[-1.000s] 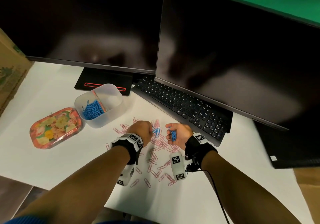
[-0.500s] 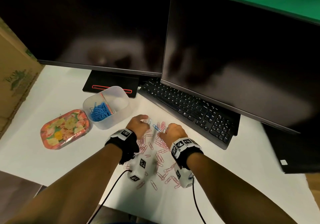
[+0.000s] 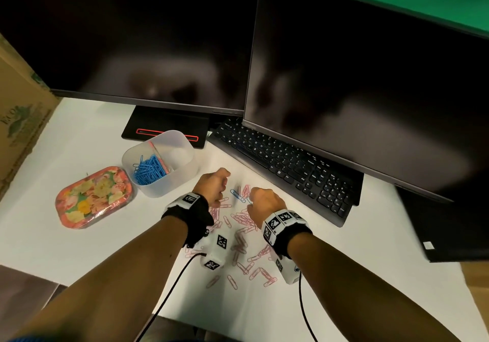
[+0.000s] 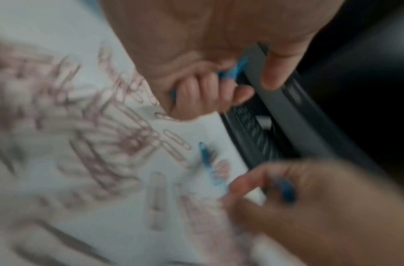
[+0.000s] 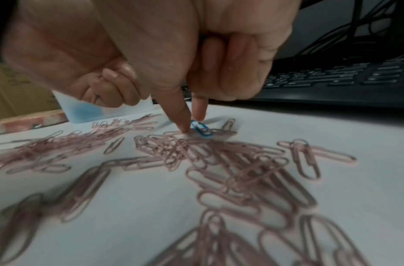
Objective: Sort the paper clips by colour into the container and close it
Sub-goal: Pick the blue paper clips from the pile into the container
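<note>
Several pink paper clips [image 3: 243, 220] lie scattered on the white desk, with one blue clip [image 3: 236, 195] among them. My right hand [image 3: 254, 196] is palm down; its thumb and forefinger touch that blue clip [image 5: 201, 128], while its curled fingers hold other blue clips [image 4: 287, 191]. My left hand [image 3: 219, 183] hovers just left of it, fingers curled round blue clips [image 4: 235, 69]. The translucent container [image 3: 185, 143] stands to the left, with blue clips [image 3: 148, 169] in its left compartment. Its floral lid [image 3: 92, 196] lies beside it.
A black keyboard [image 3: 285, 167] lies close behind the hands, under the right of two dark monitors [image 3: 370, 90]. A monitor stand [image 3: 164, 127] sits behind the container. A cardboard box [image 3: 18, 119] borders the desk at the left.
My right hand turned from palm up to palm down and dropped onto the pile at the loose blue clip. The left hand drew slightly left, still curled.
</note>
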The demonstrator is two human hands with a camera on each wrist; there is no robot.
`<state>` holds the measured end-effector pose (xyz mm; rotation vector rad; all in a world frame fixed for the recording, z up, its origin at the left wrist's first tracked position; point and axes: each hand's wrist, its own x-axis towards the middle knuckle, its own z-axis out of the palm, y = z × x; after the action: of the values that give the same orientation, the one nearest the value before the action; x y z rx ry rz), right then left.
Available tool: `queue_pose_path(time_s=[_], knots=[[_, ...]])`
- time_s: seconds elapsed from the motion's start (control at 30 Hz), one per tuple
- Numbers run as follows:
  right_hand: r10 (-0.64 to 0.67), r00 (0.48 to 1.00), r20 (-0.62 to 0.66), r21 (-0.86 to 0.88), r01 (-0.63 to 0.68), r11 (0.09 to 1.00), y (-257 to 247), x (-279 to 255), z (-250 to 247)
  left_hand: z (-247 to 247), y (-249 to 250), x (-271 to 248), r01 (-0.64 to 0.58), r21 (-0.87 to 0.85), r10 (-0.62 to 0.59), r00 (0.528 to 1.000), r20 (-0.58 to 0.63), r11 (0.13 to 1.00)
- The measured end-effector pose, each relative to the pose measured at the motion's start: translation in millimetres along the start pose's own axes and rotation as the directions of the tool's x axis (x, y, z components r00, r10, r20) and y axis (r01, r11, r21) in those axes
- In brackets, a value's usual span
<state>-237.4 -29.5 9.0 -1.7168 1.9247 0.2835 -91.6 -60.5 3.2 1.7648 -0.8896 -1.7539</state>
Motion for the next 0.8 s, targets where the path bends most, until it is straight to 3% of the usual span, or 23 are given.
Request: queue_pose_path(time_s=[0.03,0.1,0.17,0.23,0.3,0.5,0.63,0.8], knots=[[-0.02,1.0,-0.004,-0.019,0.02,1.0,-0.2,-0.5,0.5,1.0,-1.5,1.2,-0.067,0.25,0.083,0.995,-0.055,0.966],[-0.035,0.999,-0.005,-0.034,0.035,0.999,-1.3,-0.8,1.7,3.9,-4.1,0.0,-0.189,0.703,0.254,0.967,0.012,0.686],[-0.006,1.0,0.008,-0.017,0.006,1.0,-2.8,-1.4,1.7,4.4,-7.3,1.1,-0.249,0.887,0.294,0.946,0.136,0.39],[0.028,0.999,0.026,0.013,-0.029,0.999,-2.3,-1.2,2.4,3.1,-8.0,2.5,-0.255,0.934,0.275,0.944,0.184,0.249],[0.045,0.998,0.044,0.067,-0.048,0.997,1.2,-0.6,1.9,3.2,-7.8,2.6,-0.249,0.949,0.268,0.944,0.193,0.194],[0.076,0.997,-0.022,0.206,-0.07,0.976,21.7,-0.1,-5.4,2.3,-8.7,-1.0,-0.223,0.966,0.242,0.952,0.186,0.132],[-0.004,0.999,0.033,0.04,0.002,0.999,18.1,-1.1,-3.8,6.1,-8.4,-4.4,-0.255,0.952,0.245,0.946,0.211,0.167],[-0.063,0.994,0.089,-0.198,0.079,0.977,4.9,0.2,-5.0,13.1,-13.1,-6.6,-0.26,0.954,0.247,0.944,0.22,0.146]])
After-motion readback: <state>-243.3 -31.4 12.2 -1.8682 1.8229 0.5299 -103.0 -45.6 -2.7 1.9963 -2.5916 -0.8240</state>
